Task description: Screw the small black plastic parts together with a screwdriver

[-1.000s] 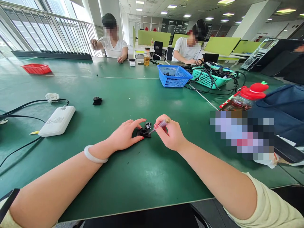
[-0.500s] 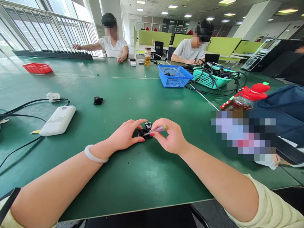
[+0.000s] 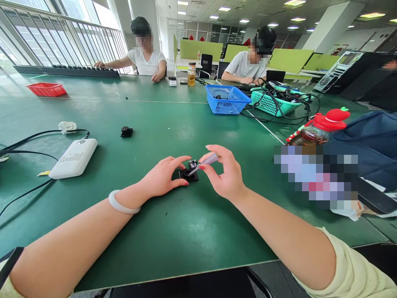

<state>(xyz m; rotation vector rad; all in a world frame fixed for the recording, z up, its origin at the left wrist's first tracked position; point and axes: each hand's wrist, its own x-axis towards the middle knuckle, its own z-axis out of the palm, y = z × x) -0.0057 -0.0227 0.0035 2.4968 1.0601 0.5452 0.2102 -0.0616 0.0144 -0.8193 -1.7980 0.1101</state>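
Observation:
A small black plastic part (image 3: 192,176) lies on the green table (image 3: 198,231) in front of me, with pale pin-like pieces along its far side. My left hand (image 3: 163,176) grips its left edge between thumb and fingers. In my right hand (image 3: 228,174) a small screwdriver (image 3: 211,159) with a clear, purplish handle is pinched between thumb and fingers. The screwdriver slants down to the left, its tip at the black part. Whether the tip sits in a screw is too small to tell.
Left of my hands lie another small black part (image 3: 126,132) and a white power bank (image 3: 74,158) with cables. A blue basket (image 3: 228,103), a teal basket (image 3: 273,103) and a red tray (image 3: 46,90) stand farther back. A red-lidded bottle (image 3: 322,128) is at right. Two people sit opposite.
My right hand's index finger has lifted and straightened, showing more of the screwdriver and the black part. My left hand keeps its place on the part. The view has shifted slightly.

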